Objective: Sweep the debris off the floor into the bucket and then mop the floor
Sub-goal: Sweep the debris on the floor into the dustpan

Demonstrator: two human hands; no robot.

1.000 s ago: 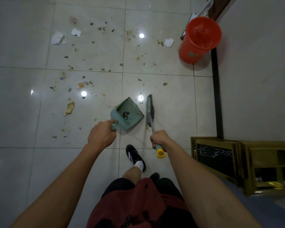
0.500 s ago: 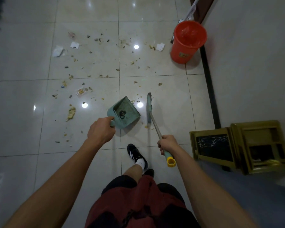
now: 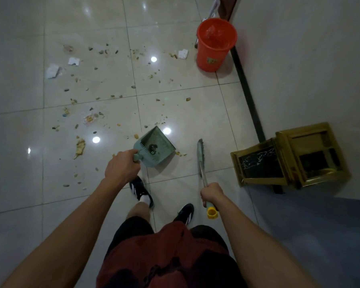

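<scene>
**Dustpan and broom poised over a littered tile floor**

The left hand (image 3: 122, 167) is gripping the short handle of a pale green plastic dustpan (image 3: 155, 146), fingers wrapped fully around it. The dustpan is a shallow square scoop with a comb of teeth along its near edge, and it is carrying a small dark clump of dirt near those teeth; whether its lip is touching the floor cannot be told. The right hand (image 3: 212, 194) is closing in a tight fist around the thin metal shaft of a small broom (image 3: 201, 157), just above the round yellow cap at the handle's end. The broom's narrow green head with dark bristles is pointing away from the person, to the right of the dustpan and clearly apart from it.

Debris (image 3: 104, 96) is lying scattered across the glossy cream floor tiles (image 3: 19, 142): small pebble-like bits, crumbly yellowish lumps and several crumpled white paper scraps (image 3: 52, 71), mostly ahead and to the left of the dustpan. A few crumbs are sitting between the dustpan and the broom head. The round orange plastic bucket (image 3: 214, 44) is standing upright at the far right, near the wall and its dark baseboard (image 3: 247, 96), well apart from both tools.

A boxy gold-framed stand (image 3: 289, 156) with dark panels is sitting against the wall at the right. The person's black shoes (image 3: 140, 191) with white stripes are planting on the tiles below the hands.
</scene>
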